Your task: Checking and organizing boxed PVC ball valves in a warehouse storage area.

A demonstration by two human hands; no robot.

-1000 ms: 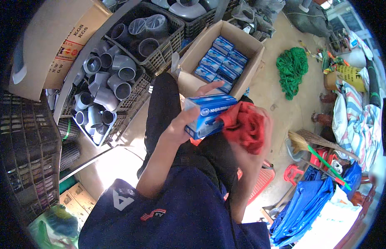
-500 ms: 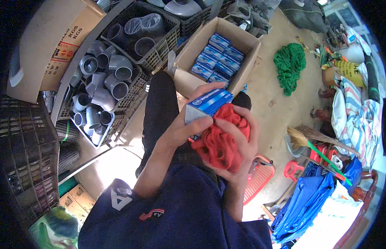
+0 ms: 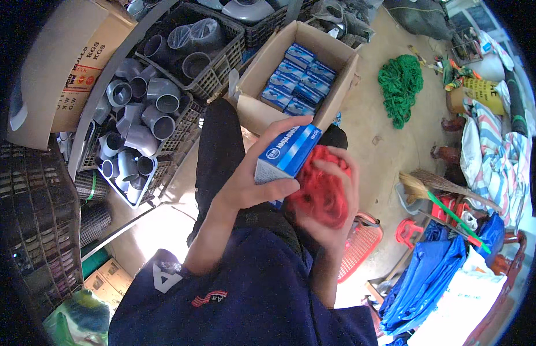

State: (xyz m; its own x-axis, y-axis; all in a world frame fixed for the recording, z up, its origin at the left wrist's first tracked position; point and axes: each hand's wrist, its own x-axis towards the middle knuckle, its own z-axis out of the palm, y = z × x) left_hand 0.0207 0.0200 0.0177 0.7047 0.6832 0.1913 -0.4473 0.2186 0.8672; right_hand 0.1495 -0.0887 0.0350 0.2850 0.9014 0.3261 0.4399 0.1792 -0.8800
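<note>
My left hand point(image 3: 248, 179) grips a small blue and white carton point(image 3: 288, 149) by its left side, thumb below and fingers over the top edge. Bunched in my right hand point(image 3: 337, 216) is a red cloth point(image 3: 321, 190), pressed close against the carton's right side. Just beyond my hands stands an open cardboard box point(image 3: 257, 112). Inside it lie several blue and white cartons point(image 3: 300, 78) of the same kind, packed in rows.
At left, black plastic crates point(image 3: 222, 75) hold grey pipe fittings point(image 3: 142, 135). Green netting point(image 3: 402, 89) lies on the floor to the right. A red plastic chair point(image 3: 360, 245), a broom point(image 3: 415, 187) and blue sheeting point(image 3: 424, 277) are nearer on that side.
The red cloth and my right hand have shifted slightly right, baring more of the carton's printed face. My left hand keeps its hold on the carton.
</note>
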